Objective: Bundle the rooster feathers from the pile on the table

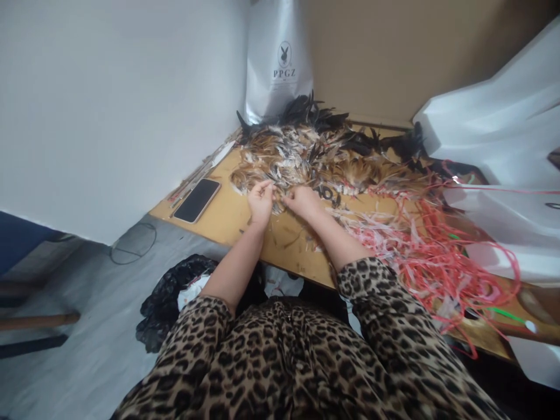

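Observation:
My left hand [261,202] is closed in a pinch at the near edge of a large heap of feathers [284,154]. Just to its right, my right hand [305,201] also pinches, its thumb and forefinger pressed together. Small brown and pale feathers [277,205] show between and below my fingertips; their exact shape is too small to make out. The heap is brown and white in front, with long black feathers behind. A few loose dark feathers lie on the yellow table [236,216] near my wrists.
Left on the table lies a phone [197,200], beside thin sticks [192,185] along the wall. Tangled red and white strips [420,239] spread over the right side. A silver bag [280,64] stands behind the feathers. Below the table is a black plastic bag [170,297].

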`<state>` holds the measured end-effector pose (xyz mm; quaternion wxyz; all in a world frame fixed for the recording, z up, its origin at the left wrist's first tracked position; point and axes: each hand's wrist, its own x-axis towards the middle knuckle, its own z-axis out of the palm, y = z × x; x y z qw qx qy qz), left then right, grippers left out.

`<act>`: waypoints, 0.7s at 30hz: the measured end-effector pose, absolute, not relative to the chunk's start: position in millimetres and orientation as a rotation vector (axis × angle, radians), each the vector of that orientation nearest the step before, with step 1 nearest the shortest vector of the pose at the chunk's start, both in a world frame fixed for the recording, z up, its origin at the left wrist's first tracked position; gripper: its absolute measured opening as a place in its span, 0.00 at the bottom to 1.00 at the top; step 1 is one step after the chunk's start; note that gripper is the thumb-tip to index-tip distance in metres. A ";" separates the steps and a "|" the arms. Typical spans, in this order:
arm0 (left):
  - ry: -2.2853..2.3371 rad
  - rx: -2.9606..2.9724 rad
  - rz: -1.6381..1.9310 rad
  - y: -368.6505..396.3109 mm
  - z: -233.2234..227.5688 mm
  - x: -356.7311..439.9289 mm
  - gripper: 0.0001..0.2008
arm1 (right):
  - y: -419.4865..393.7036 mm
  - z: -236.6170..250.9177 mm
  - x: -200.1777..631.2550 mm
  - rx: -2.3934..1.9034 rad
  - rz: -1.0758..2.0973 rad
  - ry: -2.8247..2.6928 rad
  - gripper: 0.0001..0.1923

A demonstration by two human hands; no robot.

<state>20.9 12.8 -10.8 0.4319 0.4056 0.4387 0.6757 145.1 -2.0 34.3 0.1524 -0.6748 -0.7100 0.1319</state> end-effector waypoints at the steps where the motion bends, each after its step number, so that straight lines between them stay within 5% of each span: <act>1: 1.087 1.022 1.680 12.6 -11.3 21.4 0.10 | -2.1 33.2 143.7 -1.972 0.372 -2.050 0.18; 9: 1.045 1.070 1.659 10.7 -12.6 24.1 0.11 | 2.1 20.2 149.5 -1.964 0.422 -2.005 0.11; 21: 0.992 1.097 1.467 6.6 -8.4 26.6 0.13 | 8.5 11.6 165.2 -1.218 1.361 -1.142 0.13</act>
